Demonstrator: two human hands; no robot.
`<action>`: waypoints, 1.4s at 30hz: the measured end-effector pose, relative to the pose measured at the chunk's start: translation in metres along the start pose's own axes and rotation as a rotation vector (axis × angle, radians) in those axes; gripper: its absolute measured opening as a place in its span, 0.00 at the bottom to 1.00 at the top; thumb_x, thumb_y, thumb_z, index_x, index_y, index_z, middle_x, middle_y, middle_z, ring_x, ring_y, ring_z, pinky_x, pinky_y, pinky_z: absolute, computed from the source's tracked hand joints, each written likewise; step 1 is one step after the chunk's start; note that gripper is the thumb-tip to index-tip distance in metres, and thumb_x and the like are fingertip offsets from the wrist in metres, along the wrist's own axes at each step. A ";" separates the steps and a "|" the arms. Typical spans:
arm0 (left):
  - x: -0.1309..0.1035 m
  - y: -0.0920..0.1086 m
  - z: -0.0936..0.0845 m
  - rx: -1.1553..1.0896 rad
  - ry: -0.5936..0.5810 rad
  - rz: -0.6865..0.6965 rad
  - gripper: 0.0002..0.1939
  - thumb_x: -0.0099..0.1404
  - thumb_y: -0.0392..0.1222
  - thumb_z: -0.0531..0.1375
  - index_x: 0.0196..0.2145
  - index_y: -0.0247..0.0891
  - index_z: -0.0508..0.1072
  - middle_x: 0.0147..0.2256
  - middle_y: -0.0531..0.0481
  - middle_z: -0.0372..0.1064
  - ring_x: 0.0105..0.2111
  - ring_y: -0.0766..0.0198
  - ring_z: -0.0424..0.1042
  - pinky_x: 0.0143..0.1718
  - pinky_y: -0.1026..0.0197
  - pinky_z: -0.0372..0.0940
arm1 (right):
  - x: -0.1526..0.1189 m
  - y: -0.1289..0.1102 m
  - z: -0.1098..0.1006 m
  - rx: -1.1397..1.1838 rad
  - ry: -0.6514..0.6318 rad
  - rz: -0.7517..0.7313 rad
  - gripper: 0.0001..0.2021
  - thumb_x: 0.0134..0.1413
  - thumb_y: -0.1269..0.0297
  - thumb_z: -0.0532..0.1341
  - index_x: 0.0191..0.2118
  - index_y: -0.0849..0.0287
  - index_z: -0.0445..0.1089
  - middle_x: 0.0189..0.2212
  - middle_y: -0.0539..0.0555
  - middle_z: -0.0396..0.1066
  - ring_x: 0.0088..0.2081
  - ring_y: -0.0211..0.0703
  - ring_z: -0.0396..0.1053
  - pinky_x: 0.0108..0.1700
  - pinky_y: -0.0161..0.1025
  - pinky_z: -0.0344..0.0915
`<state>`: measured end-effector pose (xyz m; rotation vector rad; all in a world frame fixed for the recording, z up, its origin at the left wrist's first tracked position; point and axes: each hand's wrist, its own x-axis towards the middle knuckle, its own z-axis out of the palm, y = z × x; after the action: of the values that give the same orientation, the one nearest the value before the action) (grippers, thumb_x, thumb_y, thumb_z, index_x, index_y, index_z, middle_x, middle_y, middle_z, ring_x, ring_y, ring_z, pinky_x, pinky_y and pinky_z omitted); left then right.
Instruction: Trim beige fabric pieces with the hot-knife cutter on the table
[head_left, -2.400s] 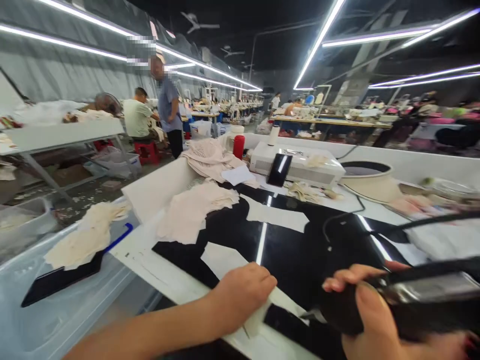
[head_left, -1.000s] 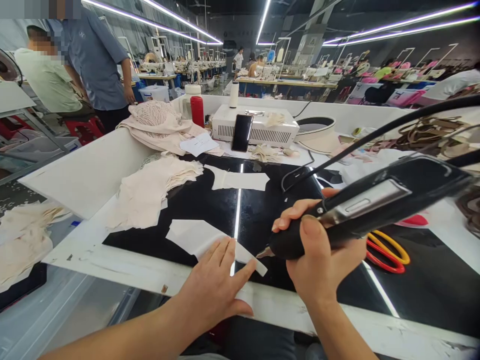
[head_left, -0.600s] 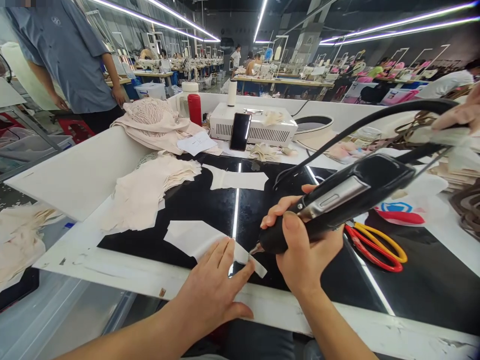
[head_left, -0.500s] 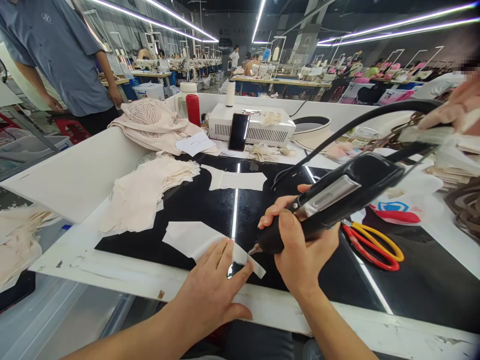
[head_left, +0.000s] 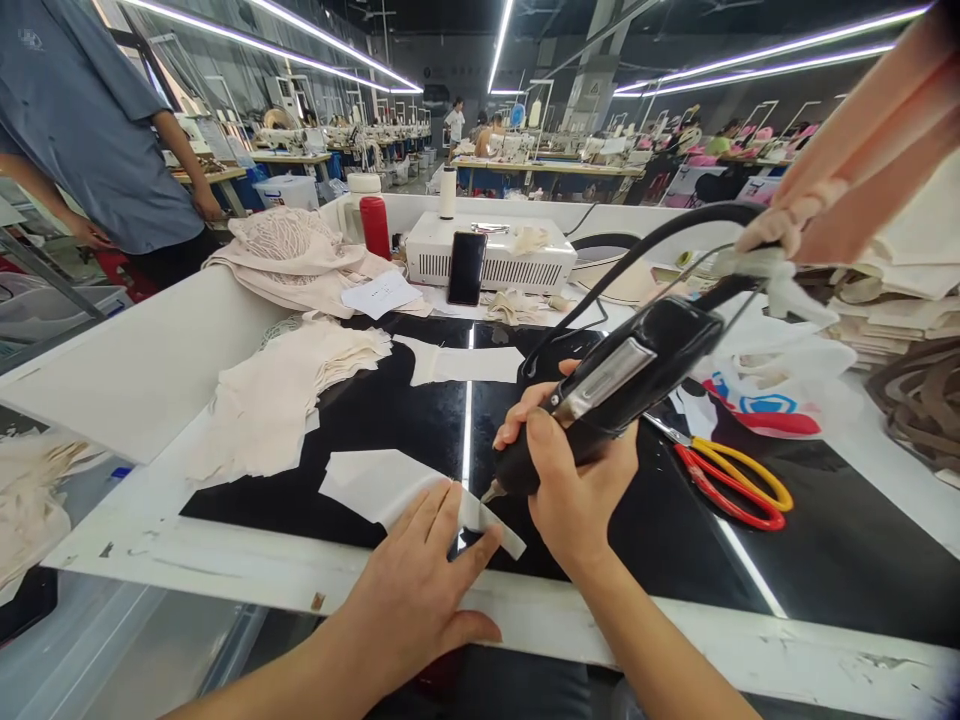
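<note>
my left hand [head_left: 420, 590] lies flat, fingers spread, pinning the white fabric piece [head_left: 390, 487] at the table's [head_left: 375, 585] near edge; right hand [head_left: 574, 490] grips the cutting tool [head_left: 615, 385], tip on its narrow end—cut barely begun, i judge.

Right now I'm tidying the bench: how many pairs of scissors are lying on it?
1. The scissors, with red and yellow handles, lie on the black table just right of the right hand. Others could be hidden under the fabric stacks.

Garment factory floor: rows of sewing tables [head_left: 555, 165] behind the black cutting table [head_left: 637, 520], fabric stacks [head_left: 277, 390] on it, strip lights overhead.
</note>
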<state>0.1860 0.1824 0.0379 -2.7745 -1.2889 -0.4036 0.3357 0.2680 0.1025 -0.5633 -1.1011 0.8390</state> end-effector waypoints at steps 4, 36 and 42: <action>0.001 -0.001 -0.001 0.033 0.017 0.014 0.51 0.53 0.67 0.73 0.65 0.37 0.65 0.61 0.18 0.63 0.60 0.24 0.68 0.53 0.29 0.72 | 0.002 0.001 0.001 0.015 0.009 -0.022 0.13 0.60 0.66 0.68 0.44 0.52 0.63 0.31 0.43 0.71 0.25 0.35 0.70 0.29 0.37 0.72; -0.010 -0.010 -0.012 -0.122 0.010 -0.029 0.32 0.70 0.57 0.64 0.64 0.36 0.66 0.64 0.30 0.64 0.64 0.38 0.66 0.62 0.30 0.65 | -0.010 -0.008 0.004 -0.002 0.043 0.030 0.19 0.57 0.68 0.70 0.51 0.51 0.66 0.31 0.44 0.73 0.25 0.37 0.71 0.30 0.39 0.72; -0.008 -0.008 -0.011 -0.116 0.039 -0.040 0.33 0.68 0.58 0.66 0.62 0.36 0.68 0.63 0.30 0.66 0.62 0.38 0.68 0.61 0.30 0.66 | -0.006 -0.002 0.007 0.025 0.036 0.026 0.19 0.58 0.68 0.70 0.51 0.52 0.66 0.32 0.44 0.73 0.26 0.37 0.70 0.30 0.40 0.70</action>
<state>0.1729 0.1797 0.0456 -2.8227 -1.3555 -0.5490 0.3285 0.2620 0.1037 -0.5709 -1.0517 0.8611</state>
